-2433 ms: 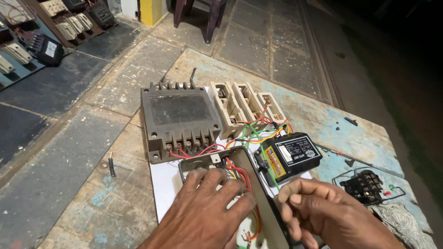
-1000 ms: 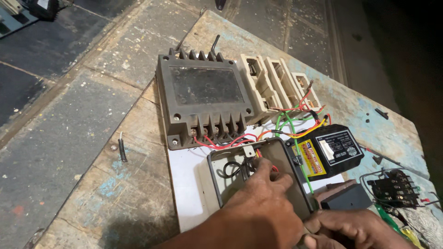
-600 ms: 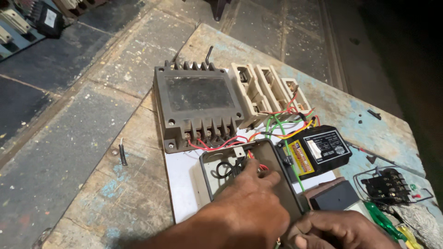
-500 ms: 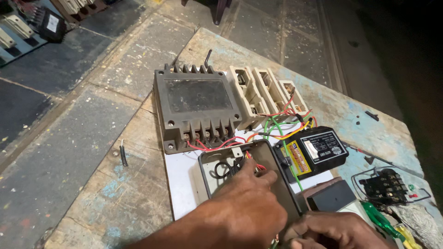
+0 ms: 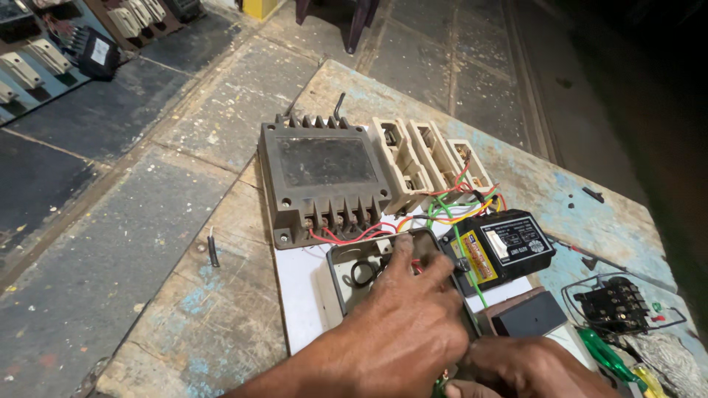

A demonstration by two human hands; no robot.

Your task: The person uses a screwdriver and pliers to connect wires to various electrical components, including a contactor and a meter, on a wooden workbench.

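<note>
Enclosure point(image 5: 346, 276): open grey box on white board point(image 5: 299, 295), surface point(image 5: 221, 324); left hand point(image 5: 409, 332) spread, pressing inside near red wires point(image 5: 346, 236); right hand point(image 5: 516, 368) curled, grip unclear, low beside it.

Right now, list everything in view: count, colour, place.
large switch housing: one, grey-brown, top of the white board
fuse carriers: three, cream, right of the housing
wires: several, red, green, yellow, between carriers and black unit
black unit: one, yellow label, right of centre
open grey box: one, under the left hand
contactor: one, black, far right
wooden table: one, worn, blue paint
left hand: in the box
right hand: bottom edge
</note>
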